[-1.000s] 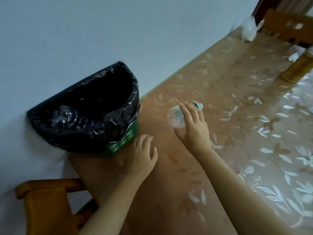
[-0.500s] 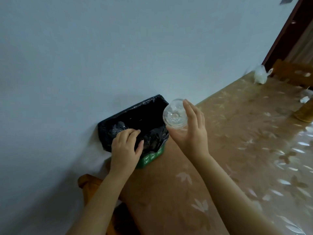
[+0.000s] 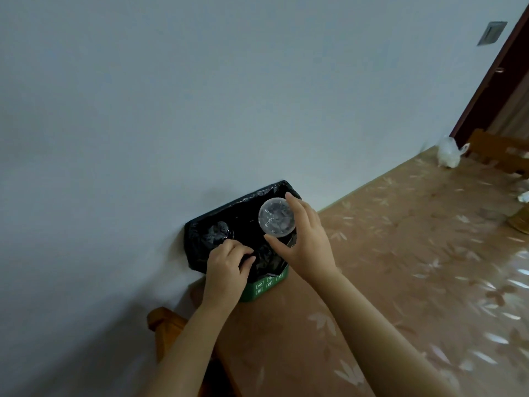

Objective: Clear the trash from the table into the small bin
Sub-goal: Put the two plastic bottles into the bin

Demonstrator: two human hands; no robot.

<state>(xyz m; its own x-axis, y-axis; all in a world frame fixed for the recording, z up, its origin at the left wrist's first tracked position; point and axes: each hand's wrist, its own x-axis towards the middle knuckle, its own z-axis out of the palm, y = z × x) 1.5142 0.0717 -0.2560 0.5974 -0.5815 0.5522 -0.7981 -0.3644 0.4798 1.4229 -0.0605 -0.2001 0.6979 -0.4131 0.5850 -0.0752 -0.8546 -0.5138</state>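
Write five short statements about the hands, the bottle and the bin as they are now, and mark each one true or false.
1. The right hand holds the clear bottle over the bin's opening. True.
2. The left hand hangs idle and touches nothing. False: its fingers grip the black liner at the bin's near rim.
3. The green bin stands on the table, against the wall. True.
4. The bottle already lies inside the bin. False: it is in the right hand, above the liner.
5. A white plastic bag sits at the table's far end. True.
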